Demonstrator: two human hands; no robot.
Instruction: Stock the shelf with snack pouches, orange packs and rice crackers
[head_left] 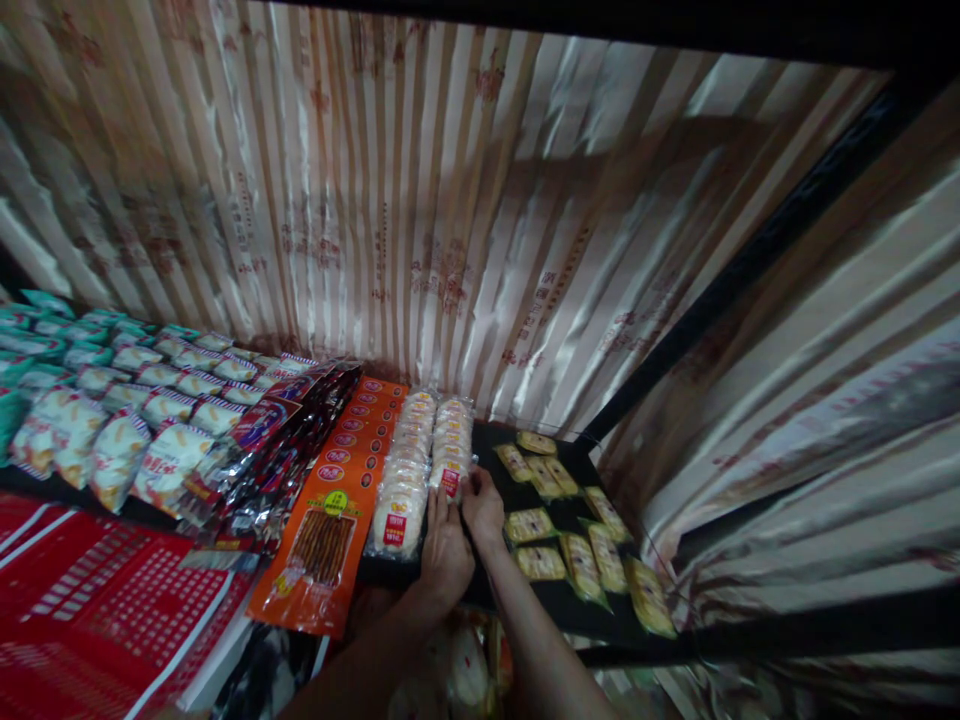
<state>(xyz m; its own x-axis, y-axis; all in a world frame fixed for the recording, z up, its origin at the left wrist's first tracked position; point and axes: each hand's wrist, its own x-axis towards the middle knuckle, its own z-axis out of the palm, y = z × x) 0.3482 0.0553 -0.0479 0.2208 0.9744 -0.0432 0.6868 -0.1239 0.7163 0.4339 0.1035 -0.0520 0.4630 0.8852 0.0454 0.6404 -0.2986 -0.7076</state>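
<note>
Two rows of clear-wrapped round white rice crackers with red labels lie side by side on a black shelf. At the front end of the right row is a rice cracker pack [450, 478]. My left hand [448, 550] has its fingers along the near side of this pack, with the thumb hidden. My right hand [484, 508] grips the pack's right edge with bent fingers. The left row [401, 490] stretches back just beside my left hand. Left of that lies a long orange snack packet [330, 520] that overhangs the shelf's front edge.
Small yellow-green wrapped packs [540, 563] are scattered on the shelf [487, 450] to the right. Dark red glossy packets [292, 440] and white snack bags [169, 460] fill the left. A red basket [97, 610] stands below. Pleated sheeting [450, 200] and a black post [720, 280] bound the shelf.
</note>
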